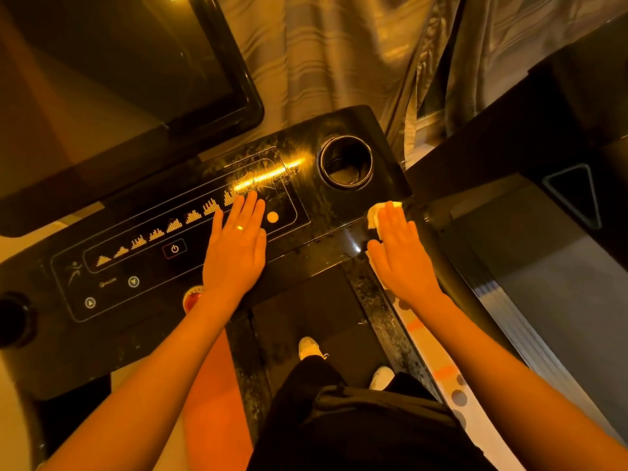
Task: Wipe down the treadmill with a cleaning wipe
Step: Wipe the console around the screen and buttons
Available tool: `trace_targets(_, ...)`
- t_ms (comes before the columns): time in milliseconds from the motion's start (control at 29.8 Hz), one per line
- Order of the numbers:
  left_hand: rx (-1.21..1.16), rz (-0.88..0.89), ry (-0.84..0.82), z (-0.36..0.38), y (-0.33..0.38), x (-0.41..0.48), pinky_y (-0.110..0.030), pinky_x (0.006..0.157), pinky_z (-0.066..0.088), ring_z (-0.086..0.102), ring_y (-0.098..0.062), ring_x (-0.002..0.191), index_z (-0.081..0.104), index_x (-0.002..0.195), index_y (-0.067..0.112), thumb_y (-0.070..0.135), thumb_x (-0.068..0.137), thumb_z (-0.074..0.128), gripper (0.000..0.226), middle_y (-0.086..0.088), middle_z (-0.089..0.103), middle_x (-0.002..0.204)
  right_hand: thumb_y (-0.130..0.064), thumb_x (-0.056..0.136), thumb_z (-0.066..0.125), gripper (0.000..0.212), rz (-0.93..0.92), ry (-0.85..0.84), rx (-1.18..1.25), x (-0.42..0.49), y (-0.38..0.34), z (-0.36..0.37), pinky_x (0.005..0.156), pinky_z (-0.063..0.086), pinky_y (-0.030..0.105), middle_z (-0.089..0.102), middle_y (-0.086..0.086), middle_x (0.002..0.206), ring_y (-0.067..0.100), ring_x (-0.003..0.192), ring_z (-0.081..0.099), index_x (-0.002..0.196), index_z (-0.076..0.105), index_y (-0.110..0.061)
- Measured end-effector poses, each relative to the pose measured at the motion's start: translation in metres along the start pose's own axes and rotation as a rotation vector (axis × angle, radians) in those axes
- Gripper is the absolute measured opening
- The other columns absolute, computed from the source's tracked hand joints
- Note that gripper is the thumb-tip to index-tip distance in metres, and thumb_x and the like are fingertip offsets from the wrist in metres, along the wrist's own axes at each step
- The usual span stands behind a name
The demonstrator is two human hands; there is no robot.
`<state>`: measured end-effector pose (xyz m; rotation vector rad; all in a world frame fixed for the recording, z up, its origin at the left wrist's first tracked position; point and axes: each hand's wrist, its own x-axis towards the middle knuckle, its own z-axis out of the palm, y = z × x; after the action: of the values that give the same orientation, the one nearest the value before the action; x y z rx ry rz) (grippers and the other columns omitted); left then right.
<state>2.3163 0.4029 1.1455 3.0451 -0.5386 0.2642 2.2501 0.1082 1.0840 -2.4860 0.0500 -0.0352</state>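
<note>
Treadmill (316,212) status, all positions relative to the cup holder (346,163).

- Nearest, well below the holder: white shoes (309,346) on the belt (306,300). The person stands on the deck, probably so both arms reach the console.
- Red stop button (192,297): far down-left of the holder, partly hidden by the left forearm.
- Left hand (234,246): down-left of the holder, flat on the control panel (292,212), fingers straight and together, holding nothing. It reads as a brace while the other arm works. Risk: the palm is near the power button (174,248), so a keypress is possible.
- Right hand (402,253): down-right of the holder, at the console corner where the side rail (438,215) joins. Fingers are straight, no grasp, and they press the wipe (377,214) flat onto the surface. A flat palm gives more contact area than a pinch.
- Wipe: bunched under those fingertips, with a white edge showing just below-right of the holder.
- Surface around the holder shows streaky smears and glare, so it looks wet, likely already covered. The far-left panel looks drier; that's my guess for what remains.
- Screen (119,79): up-left of the holder, dark.
- Curtain (323,45): beyond the holder.
</note>
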Motion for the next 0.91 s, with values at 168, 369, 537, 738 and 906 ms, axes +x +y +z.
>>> trace_targets(168,-0.052,-0.016,0.013,0.002,0.001,-0.002,-0.043,0.125,0.004,0.007,-0.017,0.154,0.028,0.157,0.019,0.04,0.108,0.028,0.053,-0.002,0.018,0.166,-0.042,0.104,0.024,0.064,-0.025,-0.007,0.079,-0.011,-0.029,0.017,0.121,0.026,0.057,0.012,0.011,0.167,0.032,0.154,0.012,0.16,0.014,-0.013)
trace_targets(369,-0.049,-0.027,0.022,0.002,0.003,-0.002,-0.044,0.125,0.005,0.007,-0.017,0.154,0.029,0.157,0.019,0.038,0.108,0.03,0.052,-0.002,0.019,0.166,-0.045,0.106,0.019,0.064,-0.211,-0.111,-0.036,-0.015,-0.032,0.021,0.126,0.002,0.041,-0.001,0.002,0.169,0.017,0.155,-0.008,0.162,0.004,-0.018)
trace_targets(537,-0.05,-0.041,0.028,0.002,0.004,-0.003,-0.044,0.125,0.006,0.008,-0.017,0.154,0.029,0.157,0.02,0.036,0.109,0.033,0.051,-0.002,0.019,0.166,-0.049,0.105,0.017,0.067,-0.091,-0.043,-0.034,-0.009,-0.012,0.008,0.126,0.015,0.049,0.004,0.007,0.169,0.023,0.155,-0.001,0.162,0.008,-0.014)
trace_targets(738,-0.043,-0.041,0.023,0.003,0.003,-0.004,-0.043,0.125,0.003,0.007,-0.016,0.154,0.028,0.157,0.02,0.036,0.108,0.029,0.051,-0.002,0.02,0.166,-0.042,0.106,0.03,0.066,-0.161,-0.027,-0.026,-0.028,-0.054,0.04,0.126,0.014,0.047,0.002,0.008,0.169,0.028,0.156,0.003,0.162,0.008,-0.014)
trace_targets(906,-0.108,-0.007,-0.007,-0.004,-0.003,-0.006,-0.043,0.124,0.004,0.005,-0.015,0.154,0.028,0.157,0.02,0.036,0.108,0.031,0.052,-0.001,0.017,0.166,-0.043,0.107,0.023,0.063,-0.29,-0.062,-0.155,-0.02,-0.032,0.03,0.126,0.002,0.042,-0.005,0.004,0.169,0.018,0.155,-0.01,0.161,0.0,-0.019)
